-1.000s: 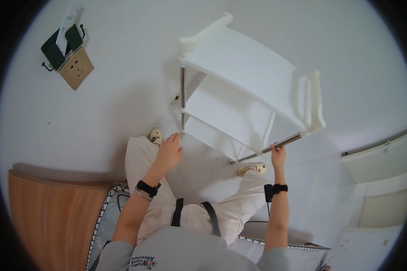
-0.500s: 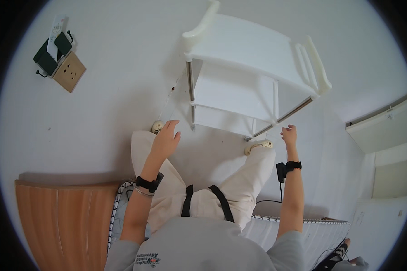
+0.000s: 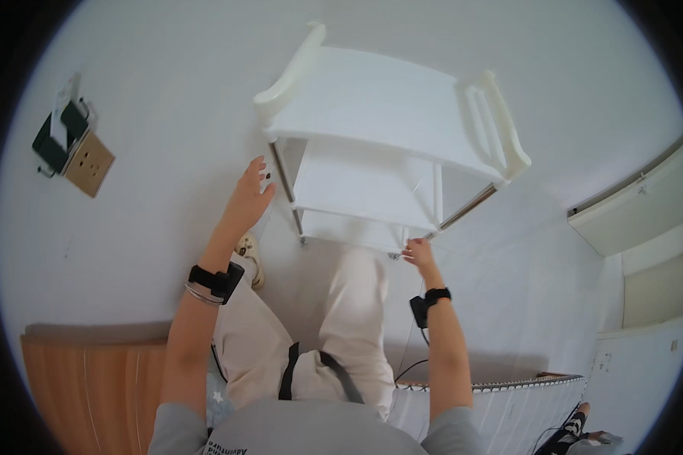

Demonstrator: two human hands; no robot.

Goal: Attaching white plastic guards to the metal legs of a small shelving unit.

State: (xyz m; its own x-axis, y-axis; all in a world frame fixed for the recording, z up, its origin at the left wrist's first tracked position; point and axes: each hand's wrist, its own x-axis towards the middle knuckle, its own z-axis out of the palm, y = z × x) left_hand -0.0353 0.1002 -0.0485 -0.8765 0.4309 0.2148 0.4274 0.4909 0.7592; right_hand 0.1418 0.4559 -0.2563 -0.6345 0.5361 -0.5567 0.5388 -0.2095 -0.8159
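Observation:
A white tiered trolley cart [image 3: 379,95] with raised side handles, metal posts and small casters stands in front of me. My left hand [image 3: 247,197] hovers beside its near left post, fingers apart and holding nothing. My right hand [image 3: 420,254] is by the cart's lower near right corner, fingers loosely bent and apart, with nothing seen in them. I cannot tell whether its fingertips touch the cart. Black bands with small dark boxes circle both wrists.
On the left wall, a tan socket plate [image 3: 90,164] sits beside a dark green holder [image 3: 61,135] with a white remote in it. A wooden headboard [image 3: 91,387] is behind me at the left. At the right are a white cabinet [image 3: 622,205] and a mattress edge [image 3: 501,402].
My view has shifted, and the cart and wall socket appear farther left and lower. My right leg has swung inward. My right hand has come closer to the cart's lower corner.

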